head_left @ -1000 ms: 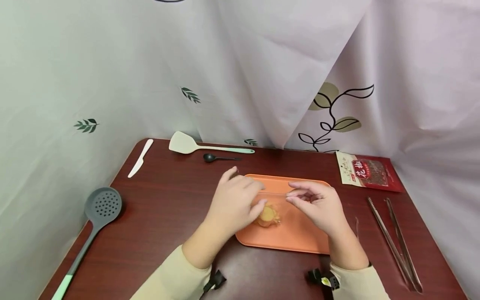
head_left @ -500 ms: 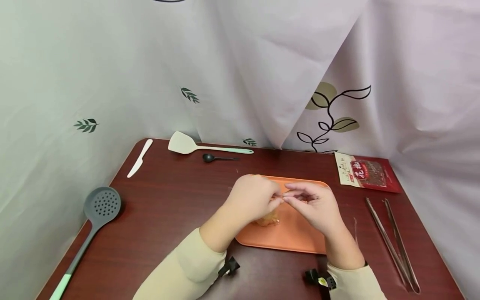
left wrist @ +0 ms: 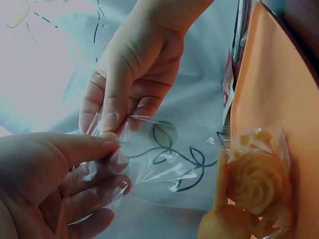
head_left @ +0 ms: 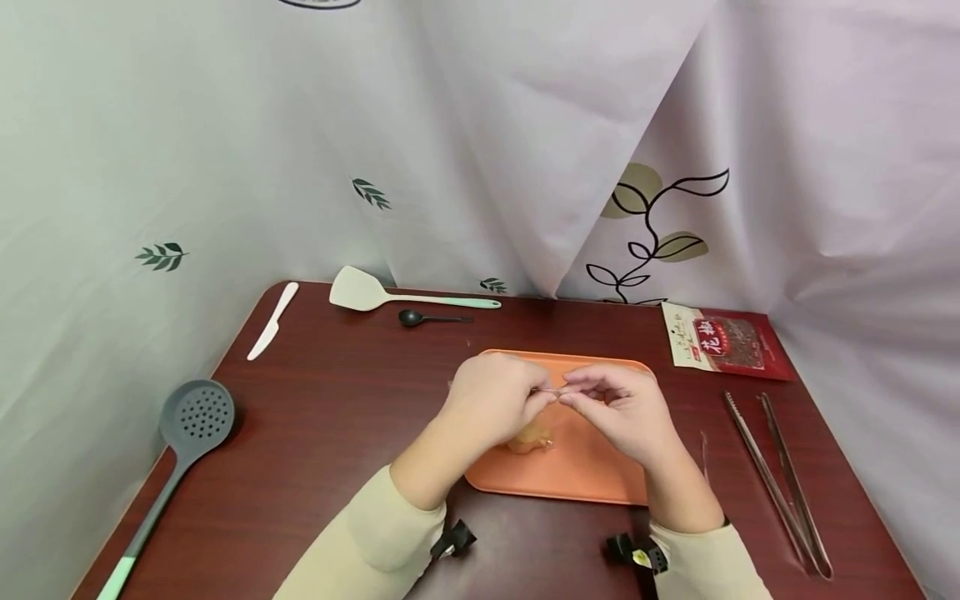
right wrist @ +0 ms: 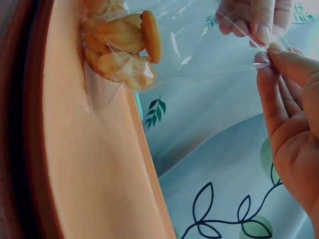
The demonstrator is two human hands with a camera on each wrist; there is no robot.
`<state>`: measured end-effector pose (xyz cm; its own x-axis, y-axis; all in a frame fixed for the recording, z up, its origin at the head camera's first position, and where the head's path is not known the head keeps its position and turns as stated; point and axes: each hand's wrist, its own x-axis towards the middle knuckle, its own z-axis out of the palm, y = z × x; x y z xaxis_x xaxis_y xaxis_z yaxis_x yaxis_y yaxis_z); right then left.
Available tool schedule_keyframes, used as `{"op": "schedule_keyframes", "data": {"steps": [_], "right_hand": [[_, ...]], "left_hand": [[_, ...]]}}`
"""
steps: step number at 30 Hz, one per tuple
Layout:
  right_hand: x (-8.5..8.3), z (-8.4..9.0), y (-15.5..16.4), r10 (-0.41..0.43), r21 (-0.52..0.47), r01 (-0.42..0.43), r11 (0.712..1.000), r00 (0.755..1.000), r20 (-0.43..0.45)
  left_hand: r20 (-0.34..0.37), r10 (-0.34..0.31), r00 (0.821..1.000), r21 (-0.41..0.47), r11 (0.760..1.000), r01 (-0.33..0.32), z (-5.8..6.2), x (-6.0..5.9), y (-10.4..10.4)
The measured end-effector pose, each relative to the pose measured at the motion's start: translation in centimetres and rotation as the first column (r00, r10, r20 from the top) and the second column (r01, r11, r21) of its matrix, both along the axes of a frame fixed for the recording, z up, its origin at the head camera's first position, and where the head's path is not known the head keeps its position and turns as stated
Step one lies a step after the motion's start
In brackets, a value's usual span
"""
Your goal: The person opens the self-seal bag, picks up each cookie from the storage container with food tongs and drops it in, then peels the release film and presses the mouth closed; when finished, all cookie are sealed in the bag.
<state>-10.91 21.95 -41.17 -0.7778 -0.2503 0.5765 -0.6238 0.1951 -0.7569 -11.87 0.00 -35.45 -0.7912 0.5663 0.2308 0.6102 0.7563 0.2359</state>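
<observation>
A clear plastic bag (left wrist: 164, 172) of yellow swirl-patterned cookies (left wrist: 254, 181) hangs from both hands in the wrist views. The cookies (right wrist: 119, 37) are bunched at the bag's bottom, against the orange tray (head_left: 573, 471). My left hand (head_left: 491, 396) pinches the bag's upper edge between thumb and fingers. Right beside it, my right hand (head_left: 626, 412) pinches the same edge, thumb against fingertips. In the head view the two sets of fingertips meet over the tray, and the left hand hides much of the bag.
Metal tongs (head_left: 783, 487) and a red spice packet (head_left: 727, 342) lie at the right. Along the back are a cream spatula (head_left: 360, 289) and a small black spoon (head_left: 411, 317). A white knife (head_left: 273, 321) and a grey skimmer (head_left: 198, 412) lie at the left.
My left hand, spread over the bag a second ago, has moved right and now pinches the bag's edge beside my right hand. The right hand has kept its pinch.
</observation>
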Motion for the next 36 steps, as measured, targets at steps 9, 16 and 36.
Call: {"op": "schedule_keyframes", "data": {"steps": [9,16,36], "right_hand": [[0.1,0.2,0.0,0.024,-0.004,-0.023,1.0,0.998,0.066],[0.2,0.1,0.2,0.034,-0.006,-0.034,0.999,0.998,0.056],[0.0,0.2,0.5,0.055,-0.016,-0.054,0.998,0.997,0.053]], "left_hand": [[-0.021,-0.062,0.998,0.015,0.998,0.062,0.3,0.1,-0.9],[-0.015,-0.056,0.998,-0.005,0.998,0.056,0.4,0.1,-1.2],[0.02,-0.027,0.999,0.002,1.0,0.027,0.1,-0.2,-1.8]]}}
